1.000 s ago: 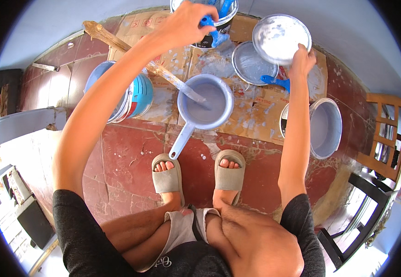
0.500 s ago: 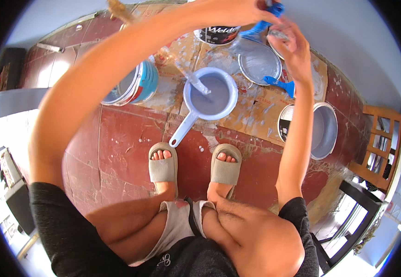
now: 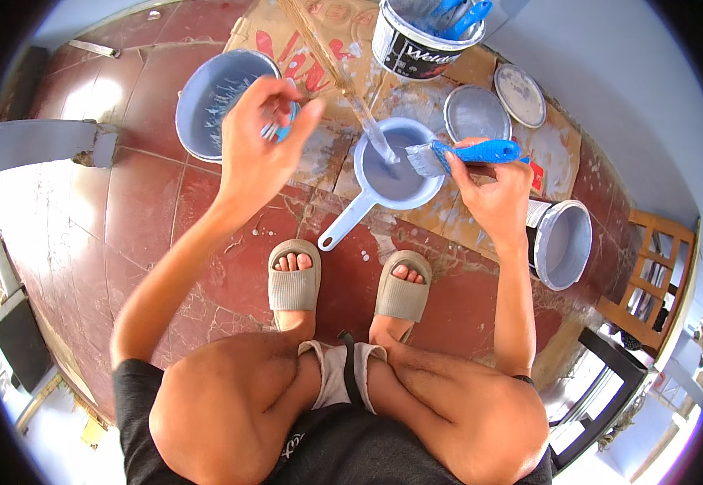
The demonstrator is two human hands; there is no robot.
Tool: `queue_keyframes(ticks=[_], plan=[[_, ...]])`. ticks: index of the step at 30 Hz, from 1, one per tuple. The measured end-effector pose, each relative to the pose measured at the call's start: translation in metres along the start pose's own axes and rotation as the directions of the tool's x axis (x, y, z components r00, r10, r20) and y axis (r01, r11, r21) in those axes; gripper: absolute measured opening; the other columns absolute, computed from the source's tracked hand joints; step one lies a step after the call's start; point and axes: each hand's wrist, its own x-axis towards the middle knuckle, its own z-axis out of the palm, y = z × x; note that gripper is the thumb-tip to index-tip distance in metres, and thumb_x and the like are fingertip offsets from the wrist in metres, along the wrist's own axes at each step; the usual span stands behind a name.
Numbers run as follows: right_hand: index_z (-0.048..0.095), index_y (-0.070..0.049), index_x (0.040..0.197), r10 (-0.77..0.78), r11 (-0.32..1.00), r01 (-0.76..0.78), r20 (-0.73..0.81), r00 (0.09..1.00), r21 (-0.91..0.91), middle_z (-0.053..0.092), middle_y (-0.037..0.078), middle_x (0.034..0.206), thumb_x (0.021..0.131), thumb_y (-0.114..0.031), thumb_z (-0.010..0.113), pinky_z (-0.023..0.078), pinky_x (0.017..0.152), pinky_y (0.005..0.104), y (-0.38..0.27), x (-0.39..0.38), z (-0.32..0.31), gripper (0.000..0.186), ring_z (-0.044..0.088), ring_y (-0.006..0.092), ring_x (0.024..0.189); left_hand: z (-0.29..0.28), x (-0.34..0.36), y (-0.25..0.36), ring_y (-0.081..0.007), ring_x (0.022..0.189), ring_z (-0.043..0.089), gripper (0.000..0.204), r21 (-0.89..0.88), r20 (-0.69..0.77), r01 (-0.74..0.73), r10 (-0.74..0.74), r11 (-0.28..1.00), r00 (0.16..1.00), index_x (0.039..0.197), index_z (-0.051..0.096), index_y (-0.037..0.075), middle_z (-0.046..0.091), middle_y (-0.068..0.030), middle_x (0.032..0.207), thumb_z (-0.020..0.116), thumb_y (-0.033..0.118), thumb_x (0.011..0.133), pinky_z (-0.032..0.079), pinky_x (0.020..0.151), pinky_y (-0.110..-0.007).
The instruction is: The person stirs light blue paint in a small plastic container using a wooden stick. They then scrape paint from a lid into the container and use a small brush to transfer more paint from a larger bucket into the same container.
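My right hand (image 3: 497, 198) grips a blue-handled paintbrush (image 3: 489, 151), its paint-coated bristles over the right side of a pale blue dipper (image 3: 347, 218). Grey-blue paint fills the dipper's bowl. A wooden stick (image 3: 335, 65) slants into the bowl, its lower end coated in paint. My left hand (image 3: 258, 153) is raised with fingers apart and holds nothing; it is slightly blurred. Behind it stands a blue bucket (image 3: 198, 105) with paint-streaked inner walls, its right side partly hidden by that hand. Several blue-handled brushes stand in a black-and-white paint bucket (image 3: 416, 52) at the back.
Paint-spotted cardboard (image 3: 456, 222) lies under the dipper on red floor tiles (image 3: 149, 202). Two round lids, one grey (image 3: 477, 113) and one whitish (image 3: 521, 93), rest on it. At the right, a paint tub (image 3: 565, 242) lies tipped over. Wooden furniture (image 3: 650, 267) stands farther right.
Both hands have come down from the far paint bucket. The brush that lay by the grey lid is gone from there; my right hand now holds a brush at the dipper. My left hand has emptied.
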Motion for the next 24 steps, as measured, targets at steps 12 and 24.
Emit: queue_keyframes(ticks=[12, 24], plan=[[0.069, -0.002, 0.086, 0.075, 0.997, -0.073, 0.091, 0.993, -0.025, 0.071, 0.014, 0.077, 0.079, -0.009, 0.074, 0.055, 0.062, 0.0302, 0.037, -0.001, 0.049, 0.012, 0.072, 0.0234, 0.068, 0.007, -0.010, -0.027, -0.0084, 0.083, 0.054, 0.033, -0.336, -0.054, 0.121, -0.148, 0.934, 0.988, 0.115, 0.050, 0.000, 0.055, -0.0044, 0.099, 0.068, 0.009, 0.089, 0.047, 0.073, -0.024], [0.069, -0.001, 0.085, 0.111, 0.994, -0.112, 0.087, 0.990, 0.012, 0.072, 0.012, 0.078, 0.079, -0.008, 0.075, 0.056, 0.064, 0.0279, 0.039, -0.003, 0.055, 0.011, 0.072, 0.0201, 0.069, 0.027, -0.142, -0.098, -0.0110, 0.049, 0.044, 0.026, -0.047, 0.588, 0.228, -0.157, 0.973, 0.793, 0.077, 0.058, 0.005, 0.048, -0.0036, 0.056, 0.071, 0.025, 0.085, 0.034, 0.048, -0.028]])
